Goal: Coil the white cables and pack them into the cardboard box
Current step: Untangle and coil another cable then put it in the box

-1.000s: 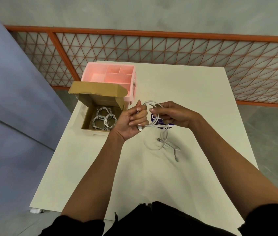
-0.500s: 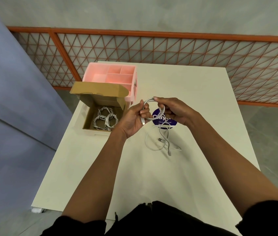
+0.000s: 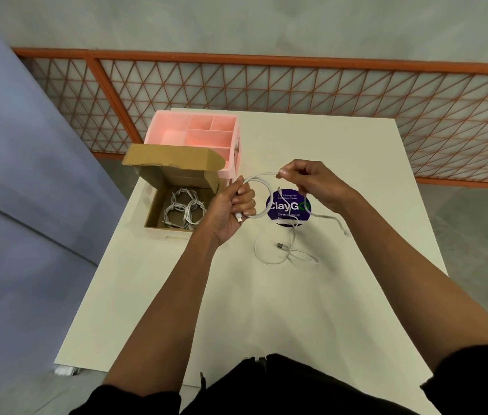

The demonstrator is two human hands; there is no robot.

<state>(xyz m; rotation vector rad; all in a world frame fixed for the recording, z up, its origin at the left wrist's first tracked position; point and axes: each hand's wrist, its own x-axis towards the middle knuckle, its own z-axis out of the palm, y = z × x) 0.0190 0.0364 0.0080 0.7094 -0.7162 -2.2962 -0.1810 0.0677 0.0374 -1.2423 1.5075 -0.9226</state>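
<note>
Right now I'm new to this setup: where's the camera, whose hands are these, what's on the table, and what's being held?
There is no machine here. A person works with bare hands, and the view comes from a camera on their head, looking forward and down. The left hand grips a loop of white cable near a plug end. The right hand pinches the same cable further along, and its tail is blurred. On the white table stands an open box holding coiled cables, with a pink organizer behind it and a purple sticker beside it. Loose cable lies near the sticker. I cannot tell whether it is a separate cable.
</note>
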